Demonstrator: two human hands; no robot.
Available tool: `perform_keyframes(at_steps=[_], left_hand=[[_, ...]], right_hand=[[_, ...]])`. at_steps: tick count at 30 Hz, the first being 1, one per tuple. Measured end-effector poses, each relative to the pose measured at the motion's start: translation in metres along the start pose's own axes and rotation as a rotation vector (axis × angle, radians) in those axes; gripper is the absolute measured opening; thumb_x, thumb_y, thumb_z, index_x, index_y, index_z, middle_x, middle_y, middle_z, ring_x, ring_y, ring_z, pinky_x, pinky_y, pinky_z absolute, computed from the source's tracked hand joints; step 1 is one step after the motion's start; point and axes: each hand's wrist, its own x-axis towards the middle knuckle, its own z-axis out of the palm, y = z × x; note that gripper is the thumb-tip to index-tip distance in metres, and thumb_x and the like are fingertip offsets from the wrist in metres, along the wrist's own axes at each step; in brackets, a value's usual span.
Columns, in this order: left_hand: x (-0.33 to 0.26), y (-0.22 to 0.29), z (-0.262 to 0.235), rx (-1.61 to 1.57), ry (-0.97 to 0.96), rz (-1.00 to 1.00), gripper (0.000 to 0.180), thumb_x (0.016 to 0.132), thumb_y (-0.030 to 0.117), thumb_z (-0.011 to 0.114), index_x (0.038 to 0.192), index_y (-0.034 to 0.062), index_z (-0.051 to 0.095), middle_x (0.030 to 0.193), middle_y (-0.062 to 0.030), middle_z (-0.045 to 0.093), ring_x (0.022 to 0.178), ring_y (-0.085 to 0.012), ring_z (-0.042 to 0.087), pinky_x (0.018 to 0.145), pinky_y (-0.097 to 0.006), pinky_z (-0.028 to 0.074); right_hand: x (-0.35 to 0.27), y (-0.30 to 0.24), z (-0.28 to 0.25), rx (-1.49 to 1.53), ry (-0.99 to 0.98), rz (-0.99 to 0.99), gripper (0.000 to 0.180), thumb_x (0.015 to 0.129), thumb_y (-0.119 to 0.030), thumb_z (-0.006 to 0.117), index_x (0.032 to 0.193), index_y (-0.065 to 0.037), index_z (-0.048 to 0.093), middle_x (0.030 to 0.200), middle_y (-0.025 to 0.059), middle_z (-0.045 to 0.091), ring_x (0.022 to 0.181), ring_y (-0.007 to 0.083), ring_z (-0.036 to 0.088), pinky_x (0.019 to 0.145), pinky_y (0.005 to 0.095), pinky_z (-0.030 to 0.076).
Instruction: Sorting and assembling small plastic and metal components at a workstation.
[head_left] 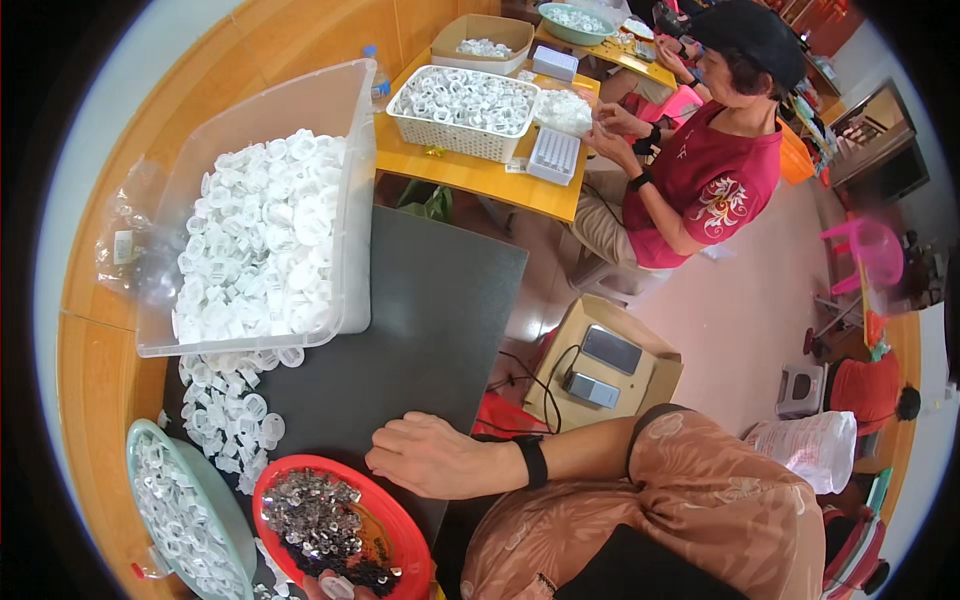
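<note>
My right hand [430,456], with a black wristband, rests at the edge of a dark table [425,300], right of a red basin [415,520]. Its fingers curl under, and anything in them is hidden. The basin holds many small shiny metal pieces [315,510] and dark bits. At the lower edge of the view, fingertips of my left hand [362,592] show over the basin's near rim, closed on a small white plastic piece [337,587]. Loose white plastic pieces [228,415] lie heaped left of the basin.
A large clear bin [355,230] full of white pieces stands behind, and a green basin [180,450] of them at left. A cardboard box [650,385] with a phone and a grey device sits to the right. Beyond, a co-worker [705,170] works at a yellow table [540,200].
</note>
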Motion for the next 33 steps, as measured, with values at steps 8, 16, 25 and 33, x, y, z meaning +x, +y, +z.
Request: perform_keyframes(at_steps=[8,16,25,33], left_hand=[[-0.006,-0.017,-0.001,-0.073,-0.057,-0.073,0.065,0.089,0.030,0.063,0.143,0.0047,0.037,0.146,-0.0287,0.027,0.124,-0.0407,0.045,0.098,-0.046,0.043],[0.012,0.000,0.021,0.067,-0.178,0.169,0.049,0.095,0.026,0.055,0.137,0.0026,0.043,0.144,-0.0172,0.036,0.117,-0.0277,0.051,0.091,-0.035,0.048],[0.021,0.031,0.041,-0.529,0.086,-0.400,0.047,0.093,0.023,0.059,0.133,0.0020,0.044,0.115,-0.0132,0.060,0.099,-0.0220,0.060,0.083,-0.030,0.050],[0.016,0.025,0.035,-0.482,0.064,-0.376,0.050,0.096,0.028,0.054,0.135,-0.0009,0.041,0.123,-0.0144,0.056,0.105,-0.0225,0.057,0.091,-0.032,0.047]], right_hand=[[0.003,0.003,0.000,0.023,-0.020,0.000,0.008,0.078,-0.013,0.058,0.079,-0.006,0.053,0.081,0.0068,0.048,0.078,0.0221,0.051,0.070,0.0344,0.039],[0.003,0.005,0.000,0.046,-0.004,-0.006,0.008,0.078,-0.014,0.056,0.078,-0.006,0.052,0.081,0.0073,0.048,0.078,0.0226,0.051,0.070,0.0345,0.039],[0.003,0.005,-0.003,0.032,0.002,-0.011,0.009,0.078,-0.014,0.055,0.077,-0.005,0.052,0.079,0.0077,0.048,0.076,0.0225,0.051,0.069,0.0338,0.039],[0.002,0.004,0.001,0.006,-0.024,-0.006,0.008,0.077,-0.014,0.056,0.078,-0.006,0.053,0.080,0.0072,0.048,0.078,0.0218,0.052,0.071,0.0339,0.040]])
